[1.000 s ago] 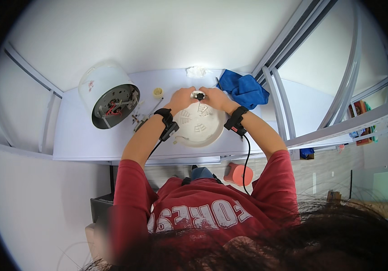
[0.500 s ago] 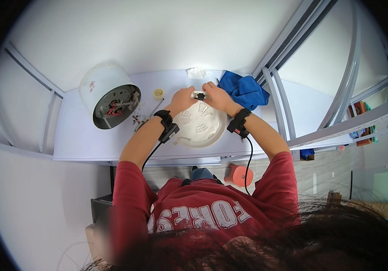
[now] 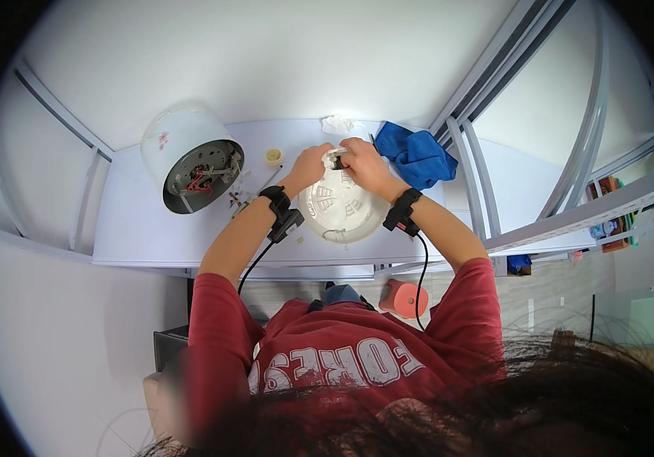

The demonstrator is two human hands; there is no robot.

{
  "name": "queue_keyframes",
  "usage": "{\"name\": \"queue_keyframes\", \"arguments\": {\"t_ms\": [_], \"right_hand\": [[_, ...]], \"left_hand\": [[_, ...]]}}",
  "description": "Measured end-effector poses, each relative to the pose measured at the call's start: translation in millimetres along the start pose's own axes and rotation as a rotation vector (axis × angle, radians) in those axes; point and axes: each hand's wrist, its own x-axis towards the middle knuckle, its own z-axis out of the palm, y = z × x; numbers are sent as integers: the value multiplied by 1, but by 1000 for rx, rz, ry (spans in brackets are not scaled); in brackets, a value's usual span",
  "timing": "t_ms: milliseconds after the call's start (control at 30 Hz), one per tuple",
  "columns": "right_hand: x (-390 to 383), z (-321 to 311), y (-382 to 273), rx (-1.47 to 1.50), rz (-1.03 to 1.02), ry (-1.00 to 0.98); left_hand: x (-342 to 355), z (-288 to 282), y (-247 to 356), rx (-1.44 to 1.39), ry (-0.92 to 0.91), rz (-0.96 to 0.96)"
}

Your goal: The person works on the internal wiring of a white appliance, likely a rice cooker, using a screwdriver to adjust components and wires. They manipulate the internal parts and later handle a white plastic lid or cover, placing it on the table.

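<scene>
A round white plastic base (image 3: 346, 213) with slotted vents sits tilted slightly on the desk in front of me. My left hand (image 3: 309, 165) grips its upper left edge, fingers curled. My right hand (image 3: 366, 169) is at the upper rim, fingers bent over a small dark part (image 3: 337, 162) in the white tab there, partly hidden by them. Left of my hands are a small yellow cup (image 3: 273, 157) and scattered small metal parts (image 3: 237, 199). A larger white cylinder (image 3: 169, 142) lies on its side with red wires and a metal plate inside.
A crumpled blue cloth (image 3: 426, 156) lies right of my hands, with white tissue (image 3: 338, 124) behind. Metal frame rails (image 3: 479, 183) border the white desk (image 3: 129, 236) on the right. A red bin (image 3: 403, 298) stands on the floor below.
The white base has shifted and turned slightly, and my right fingers now cover more of the dark part at its top. The view has moved a little.
</scene>
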Motion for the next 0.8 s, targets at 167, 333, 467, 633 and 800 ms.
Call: {"name": "queue_keyframes", "arguments": {"t_ms": [167, 333, 467, 633, 800], "right_hand": [[-4, -6, -6, -121, -63, 61], [-10, 2, -3, -165, -7, -12], [-4, 0, 0, -150, -79, -48], [5, -13, 7, -133, -164, -93], [-7, -4, -7, -109, -75, -246]], "left_hand": [[-4, -2, 8, 14, 28, 22], [-6, -1, 14, 10, 54, 10], [-9, 1, 10, 4, 72, 21], [-7, -3, 14, 50, 89, -38], [-6, -8, 8, 61, 178, -119]]}}
